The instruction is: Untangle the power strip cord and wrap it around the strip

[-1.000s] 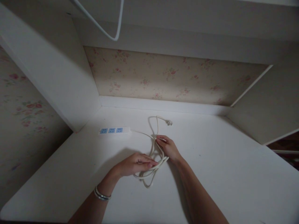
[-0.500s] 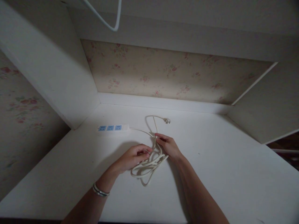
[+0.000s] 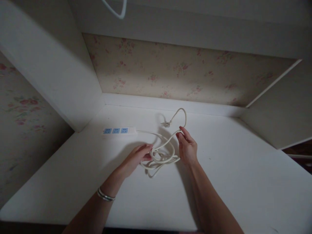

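Your left hand [image 3: 135, 157] grips coiled cord [image 3: 162, 156] on desk [image 3: 219, 182]; your right hand [image 3: 188, 149] pinches cord's free end (plug [image 3: 166, 123] hanging above desk); power strip [image 3: 119, 130] nearby.

A white desk [image 3: 243, 182] sits dimly lit in a white alcove backed by floral wallpaper [image 3: 180, 74].

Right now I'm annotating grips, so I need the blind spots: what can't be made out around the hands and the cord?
Head view only:
- Left hand: fingertips hidden among coils of the cord, so its grip is unclear.
- Plug: prongs too small and dim; the right hand pinches the cord near it.
- White cable overhead: cut off by the top edge.
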The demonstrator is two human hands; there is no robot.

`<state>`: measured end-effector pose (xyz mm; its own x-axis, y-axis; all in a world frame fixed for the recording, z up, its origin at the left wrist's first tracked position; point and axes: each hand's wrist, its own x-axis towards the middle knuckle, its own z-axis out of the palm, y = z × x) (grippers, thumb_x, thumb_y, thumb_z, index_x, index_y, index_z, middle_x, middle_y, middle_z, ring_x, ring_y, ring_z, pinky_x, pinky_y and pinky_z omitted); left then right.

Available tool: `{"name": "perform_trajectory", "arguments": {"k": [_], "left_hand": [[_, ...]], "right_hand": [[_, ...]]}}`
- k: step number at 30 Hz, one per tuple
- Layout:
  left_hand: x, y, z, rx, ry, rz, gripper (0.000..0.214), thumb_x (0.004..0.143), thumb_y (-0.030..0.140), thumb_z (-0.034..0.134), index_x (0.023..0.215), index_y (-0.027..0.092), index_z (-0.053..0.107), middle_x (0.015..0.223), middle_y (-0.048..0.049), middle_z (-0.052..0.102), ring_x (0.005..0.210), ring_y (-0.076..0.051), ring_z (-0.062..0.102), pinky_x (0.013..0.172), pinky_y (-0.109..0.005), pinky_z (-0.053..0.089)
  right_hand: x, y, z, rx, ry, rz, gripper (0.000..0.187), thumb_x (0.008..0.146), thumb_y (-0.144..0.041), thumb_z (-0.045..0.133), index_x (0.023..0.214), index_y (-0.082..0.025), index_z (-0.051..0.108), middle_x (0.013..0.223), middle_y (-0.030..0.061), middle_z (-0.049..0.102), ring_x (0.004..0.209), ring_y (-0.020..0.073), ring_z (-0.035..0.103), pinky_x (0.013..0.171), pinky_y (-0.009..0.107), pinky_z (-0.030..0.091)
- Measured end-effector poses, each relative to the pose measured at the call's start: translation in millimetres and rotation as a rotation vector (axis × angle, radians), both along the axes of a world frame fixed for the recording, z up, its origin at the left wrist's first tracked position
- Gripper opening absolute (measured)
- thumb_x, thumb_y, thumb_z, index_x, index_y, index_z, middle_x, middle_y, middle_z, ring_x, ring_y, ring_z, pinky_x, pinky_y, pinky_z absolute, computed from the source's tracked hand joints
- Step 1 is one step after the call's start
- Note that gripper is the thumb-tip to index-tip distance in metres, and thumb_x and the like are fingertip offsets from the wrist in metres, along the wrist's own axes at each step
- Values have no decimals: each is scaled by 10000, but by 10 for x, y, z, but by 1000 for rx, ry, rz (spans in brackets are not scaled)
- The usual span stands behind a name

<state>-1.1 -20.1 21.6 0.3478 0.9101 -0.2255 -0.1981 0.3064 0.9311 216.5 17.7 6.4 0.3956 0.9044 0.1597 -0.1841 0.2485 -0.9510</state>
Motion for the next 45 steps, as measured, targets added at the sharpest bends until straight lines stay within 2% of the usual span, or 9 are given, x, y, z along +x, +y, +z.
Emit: {"name": "perform_trajectory", "arguments": {"k": [4,9,12,16,20,24,32,35,45], "left_hand": [[-10,13,0,-66,-65,-44,265,766,352,680,901,124,693,811,-60,679,742,-160,625,717,-288,497],[-16,13,12,-123,-142,-48,264,684,193,709,934,111,720,851,-84,706,769,-167,639,751,-282,491],[-17,1,16,-76,-108,-52,368,652,136,719,1020,140,702,971,-85,702,816,-161,643,732,-251,481],[3,-7,31,0,-4,-6,420,677,150,701,1095,134,674,863,-65,710,721,-140,639,651,-226,466],[34,10,17,67,10,72,400,696,169,677,1095,143,686,894,-57,725,805,-177,662,745,-271,506],[35,52,-68,233,170,232,350,705,190,665,1050,164,718,958,-47,728,824,-178,654,771,-277,509],[-16,67,-53,511,295,416,241,771,217,624,979,209,746,991,-52,670,872,-168,619,780,-251,484],[-10,64,-32,455,210,419,230,724,240,694,945,199,743,1004,-54,649,859,-163,612,769,-251,475],[-81,63,130,131,-293,466,231,623,145,736,837,177,653,856,6,680,821,-122,613,769,-225,443]], "right_hand": [[-39,-45,80,49,112,10,410,686,-316,743,1080,-214,690,1071,50,676,956,183,620,960,390,443],[-45,-69,98,51,112,60,444,708,-304,735,1140,-230,660,1006,30,698,965,185,626,978,396,426],[-54,-80,113,20,110,119,493,706,-310,743,1181,-238,634,1075,31,690,1047,198,609,1000,387,420],[-113,-115,136,-64,76,278,521,732,-345,727,1227,-251,599,1214,56,639,1134,233,575,960,383,455],[-202,-211,159,-29,-217,264,448,817,-394,639,1231,-231,587,1175,92,637,1065,239,588,926,408,457],[-304,-390,228,238,-593,170,289,893,-364,527,1131,-225,612,1109,90,611,985,214,576,889,403,459],[-441,-556,196,482,-1026,245,370,875,-219,565,1240,-279,588,1006,83,624,938,217,579,817,383,481],[-422,-540,204,421,-1017,300,399,912,-203,496,1304,-270,526,1051,86,609,963,211,572,831,378,473],[-385,-450,185,326,-986,320,85,910,-227,480,967,-226,543,935,48,625,890,186,582,801,321,456]]}}
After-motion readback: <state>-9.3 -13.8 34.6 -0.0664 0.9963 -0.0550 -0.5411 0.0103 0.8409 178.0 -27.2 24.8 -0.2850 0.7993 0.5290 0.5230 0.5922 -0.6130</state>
